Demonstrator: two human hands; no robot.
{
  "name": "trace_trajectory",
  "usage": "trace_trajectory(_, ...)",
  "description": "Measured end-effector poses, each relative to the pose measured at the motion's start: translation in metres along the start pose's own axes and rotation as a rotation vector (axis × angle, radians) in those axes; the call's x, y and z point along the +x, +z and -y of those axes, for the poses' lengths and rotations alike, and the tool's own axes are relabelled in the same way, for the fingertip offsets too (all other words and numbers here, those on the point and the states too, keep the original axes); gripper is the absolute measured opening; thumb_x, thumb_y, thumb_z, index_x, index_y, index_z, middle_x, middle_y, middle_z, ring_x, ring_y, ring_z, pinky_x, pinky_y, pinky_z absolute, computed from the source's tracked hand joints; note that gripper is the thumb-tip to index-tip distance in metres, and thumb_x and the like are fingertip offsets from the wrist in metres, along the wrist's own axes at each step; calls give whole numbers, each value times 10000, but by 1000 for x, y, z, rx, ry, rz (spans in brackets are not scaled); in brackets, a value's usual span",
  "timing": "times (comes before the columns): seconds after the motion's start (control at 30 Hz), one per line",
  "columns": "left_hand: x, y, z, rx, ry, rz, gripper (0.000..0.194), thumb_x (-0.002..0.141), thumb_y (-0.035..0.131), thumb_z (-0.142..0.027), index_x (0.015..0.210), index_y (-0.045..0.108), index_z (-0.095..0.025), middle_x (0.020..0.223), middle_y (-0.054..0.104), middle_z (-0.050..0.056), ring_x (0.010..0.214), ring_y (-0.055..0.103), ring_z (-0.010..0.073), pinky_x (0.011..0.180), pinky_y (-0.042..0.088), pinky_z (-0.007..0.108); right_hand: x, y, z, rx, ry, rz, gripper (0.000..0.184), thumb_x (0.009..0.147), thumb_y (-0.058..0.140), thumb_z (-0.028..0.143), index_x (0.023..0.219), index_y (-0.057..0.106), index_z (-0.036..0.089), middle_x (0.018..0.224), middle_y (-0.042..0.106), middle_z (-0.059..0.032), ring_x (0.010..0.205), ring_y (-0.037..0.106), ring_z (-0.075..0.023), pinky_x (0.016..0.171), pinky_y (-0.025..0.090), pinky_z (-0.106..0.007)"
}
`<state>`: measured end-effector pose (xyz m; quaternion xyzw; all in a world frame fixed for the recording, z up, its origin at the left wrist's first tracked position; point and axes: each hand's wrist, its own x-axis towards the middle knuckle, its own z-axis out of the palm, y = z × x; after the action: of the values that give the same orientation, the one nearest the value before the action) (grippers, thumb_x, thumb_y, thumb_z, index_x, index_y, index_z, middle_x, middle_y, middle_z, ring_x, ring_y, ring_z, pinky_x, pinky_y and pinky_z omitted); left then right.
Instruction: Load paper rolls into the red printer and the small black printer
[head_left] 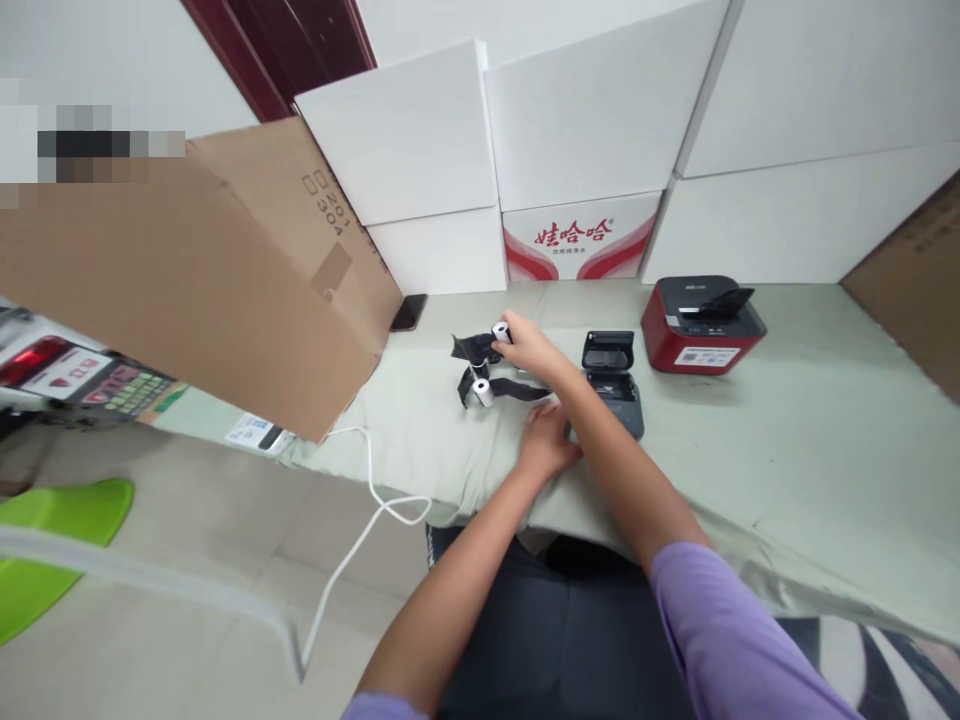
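Your right hand [527, 345] pinches a small white roll [501, 331]. Left hand [546, 437] sits low beside the open-lidded dark plastic device [626, 402]; can't tell its grip. Second roll [482, 393] lies amid crumpled black wrap [517, 390] on wrinkled pale-green cloth [825, 460]. Outward: boxy red-black machine [701, 345], smooth white cartons [581, 120], brown cardboard box [195, 290], glossy tiled floor [292, 550].

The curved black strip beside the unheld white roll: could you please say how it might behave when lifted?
The black strip is probably floppy, as it bends along its length. Looking thin, it is likely light. Close beside it, the unheld white roll might get nudged.
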<state>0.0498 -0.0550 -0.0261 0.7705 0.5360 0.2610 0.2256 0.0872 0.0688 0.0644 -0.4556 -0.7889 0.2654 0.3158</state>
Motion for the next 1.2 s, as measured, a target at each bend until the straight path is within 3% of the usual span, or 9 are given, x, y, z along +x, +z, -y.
trace_trajectory(0.33,-1,1,1,1,17,-13,540,806,651,-275,1344,615,-235,1366,666,65,1294,582,294,1160,394,436,2,14,-7,-107,51,-153,199,876,611,256,1051,545,189,968,669,-82,883,591,-233,764,417,-297)
trace_trajectory(0.73,0,5,7,9,55,-12,639,861,610,-310,1486,501,-234,1469,594,68,1368,536,299,1191,368,478,-3,19,-1,-156,157,-193,233,895,604,263,1101,557,166,995,698,-119,903,628,-238,761,426,-297)
trace_trajectory(1.03,2,6,10,42,61,16,678,899,576,-343,1546,424,-207,1509,550,90,1421,486,304,1236,311,482,-7,24,2,-306,156,-71,196,883,650,281,1061,632,200,1002,702,-151,1039,611,-297,799,460,-342)
trace_trajectory(1.2,2,4,7,36,51,4,689,880,595,-332,1539,434,-212,1505,554,88,1408,494,320,1220,335,492,-10,22,4,-367,124,17,165,873,624,170,1031,672,173,1132,691,-183,997,647,-281,800,472,-344)
